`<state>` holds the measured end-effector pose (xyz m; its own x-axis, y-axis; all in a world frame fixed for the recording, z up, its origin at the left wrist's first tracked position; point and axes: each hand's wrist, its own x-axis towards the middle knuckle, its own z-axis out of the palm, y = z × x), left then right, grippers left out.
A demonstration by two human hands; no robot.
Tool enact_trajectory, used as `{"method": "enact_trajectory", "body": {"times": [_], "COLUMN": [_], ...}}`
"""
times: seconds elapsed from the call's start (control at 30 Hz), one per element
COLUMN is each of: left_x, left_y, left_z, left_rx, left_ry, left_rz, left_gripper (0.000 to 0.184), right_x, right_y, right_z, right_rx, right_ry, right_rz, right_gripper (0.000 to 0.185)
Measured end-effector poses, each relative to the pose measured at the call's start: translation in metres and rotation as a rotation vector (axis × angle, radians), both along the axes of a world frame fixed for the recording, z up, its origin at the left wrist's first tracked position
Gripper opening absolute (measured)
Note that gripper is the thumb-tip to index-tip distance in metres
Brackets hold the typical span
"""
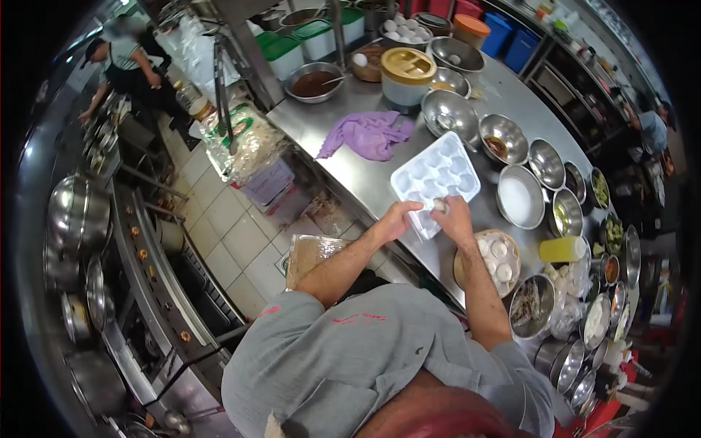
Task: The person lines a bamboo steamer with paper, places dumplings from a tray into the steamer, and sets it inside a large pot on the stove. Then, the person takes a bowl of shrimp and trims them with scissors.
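Observation:
A white plastic tray (437, 169) with rows of round cups lies tilted on the steel counter in front of me. My left hand (398, 220) is closed at its near left edge, thumb reaching over the rim. Above the tray's near end, my right hand (454, 219) is closed, pinching a small pale lump (440, 206) whose kind I cannot make out. Under my right forearm stands a round wooden-rimmed basket (458, 271) holding several white round pieces (499, 250). A purple cloth (371, 136) lies crumpled beyond the tray's left side.
Metal bowls (504, 139) line the counter's right side, one with white powder (520, 197). A yellow bottle (561, 250) lies near them. Farther back stand a gold-lidded tub (407, 69), a bowl of brown sauce (314, 82) and eggs (405, 31). Another person (135, 69) works far left.

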<state>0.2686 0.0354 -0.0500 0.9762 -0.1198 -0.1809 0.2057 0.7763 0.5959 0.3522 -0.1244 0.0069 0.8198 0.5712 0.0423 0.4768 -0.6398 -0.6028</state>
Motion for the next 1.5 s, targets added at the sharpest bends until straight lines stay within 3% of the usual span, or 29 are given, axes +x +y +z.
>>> {"method": "enact_trajectory", "body": {"times": [0.17, 0.33, 0.57, 0.73, 0.97, 1.17, 1.23, 1.37, 1.5], "left_x": [-0.007, -0.002, -0.004, -0.003, -0.004, -0.003, 0.001, 0.012, 0.005], "left_y": [-0.001, -0.002, -0.008, -0.004, -0.003, -0.008, -0.006, 0.002, -0.002], "left_z": [0.021, 0.018, 0.018, 0.02, 0.022, 0.025, 0.018, -0.008, 0.029], "left_rx": [-0.151, -0.106, -0.018, -0.1, -0.154, -0.081, -0.116, -0.116, -0.064], "left_ry": [0.053, 0.139, 0.069, 0.073, 0.101, 0.113, 0.122, 0.139, 0.116], "left_rz": [0.124, 0.15, 0.169, 0.173, 0.2, 0.237, 0.229, 0.251, 0.231], "left_gripper": [0.053, 0.051, 0.05, 0.052, 0.054, 0.051, 0.05, 0.053, 0.063], "right_x": [-0.005, -0.011, -0.006, -0.017, -0.022, -0.011, -0.01, -0.011, -0.018], "right_y": [0.006, 0.012, 0.01, 0.023, 0.022, 0.018, 0.016, 0.016, 0.014], "right_z": [-0.001, -0.011, -0.006, -0.015, -0.012, -0.017, -0.018, -0.02, -0.011], "right_rx": [0.044, 0.058, 0.075, -0.067, -0.032, -0.006, 0.138, 0.156, 0.185], "right_ry": [0.056, -0.072, 0.031, -0.257, -0.212, -0.075, 0.057, 0.094, 0.169], "right_rz": [0.013, -0.028, -0.027, -0.063, 0.008, -0.113, -0.144, -0.191, -0.244], "right_gripper": [0.044, 0.042, 0.041, 0.039, 0.04, 0.051, 0.054, 0.055, 0.055]}}
